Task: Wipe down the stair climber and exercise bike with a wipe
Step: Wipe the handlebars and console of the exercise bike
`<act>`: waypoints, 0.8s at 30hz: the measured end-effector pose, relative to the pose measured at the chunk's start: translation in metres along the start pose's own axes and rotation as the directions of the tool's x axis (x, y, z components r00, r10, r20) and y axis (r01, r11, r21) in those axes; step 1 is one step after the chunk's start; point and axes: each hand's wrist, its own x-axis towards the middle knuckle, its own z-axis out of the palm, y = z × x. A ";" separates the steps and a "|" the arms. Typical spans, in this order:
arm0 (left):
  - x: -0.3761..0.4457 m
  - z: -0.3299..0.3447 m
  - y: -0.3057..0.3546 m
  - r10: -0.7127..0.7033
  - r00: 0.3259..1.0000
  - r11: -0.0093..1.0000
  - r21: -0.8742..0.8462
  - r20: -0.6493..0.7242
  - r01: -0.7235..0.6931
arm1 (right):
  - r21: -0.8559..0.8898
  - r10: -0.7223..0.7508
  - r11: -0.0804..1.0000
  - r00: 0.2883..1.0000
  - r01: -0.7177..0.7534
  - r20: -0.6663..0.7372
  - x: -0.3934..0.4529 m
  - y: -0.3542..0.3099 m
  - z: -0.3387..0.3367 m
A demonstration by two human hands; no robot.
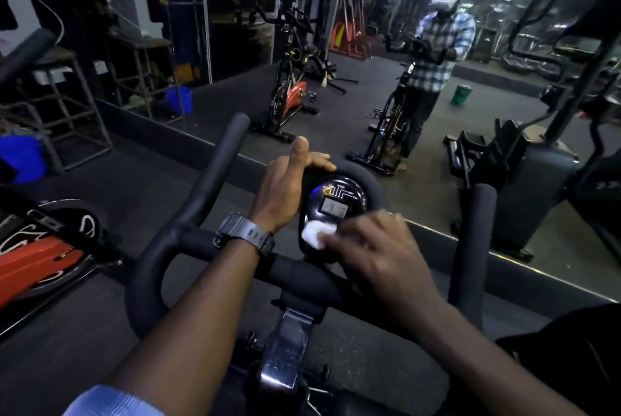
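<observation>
I stand at a black exercise bike (188, 241) with curved padded handlebars. Its oval console (337, 200) with a small lit display sits at the bar's centre. My left hand (285, 183), with a grey watch on the wrist, grips the top-left edge of the console, thumb up. My right hand (373, 247), blurred by motion, presses a crumpled white wipe (317, 234) against the console's lower face. The stair climber (537, 173) stands to the right, dark, with black steps.
A wall mirror (437, 96) ahead reflects the bike, me and the gym. An orange and black bike (40, 254) stands at left. A blue bucket (22, 158) and metal racks (74, 106) are at far left. Dark rubber floor lies all around.
</observation>
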 end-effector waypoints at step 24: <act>-0.002 -0.004 -0.002 -0.019 1.000 0.999 -0.043 0.017 0.019 | 0.501 0.579 0.393 0.631 -0.771 0.517 0.057 0.050 -0.001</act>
